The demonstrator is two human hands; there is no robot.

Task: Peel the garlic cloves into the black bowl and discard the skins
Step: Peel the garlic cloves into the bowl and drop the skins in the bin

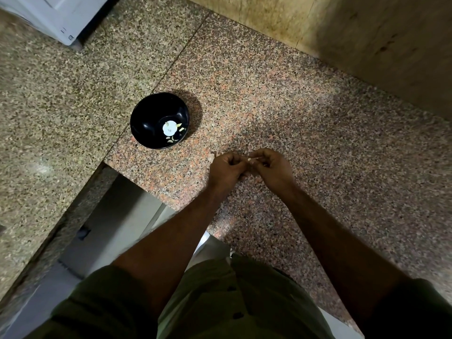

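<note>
Over countertop (pixel 305 123): left hand (pixel 226 168) and right hand (pixel 274 167) meet, fingers curled, pinching a garlic clove (pixel 253 159), mostly hidden.
Black bowl (pixel 146 113): small pale pieces, indistinct.

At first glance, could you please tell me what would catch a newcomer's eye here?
Two hands meet over the speckled granite counter near its front edge, the left hand and right hand pinching a small pale garlic clove between their fingertips. To their left, apart from them, sits a black bowl with pale garlic pieces at its bottom.
</note>
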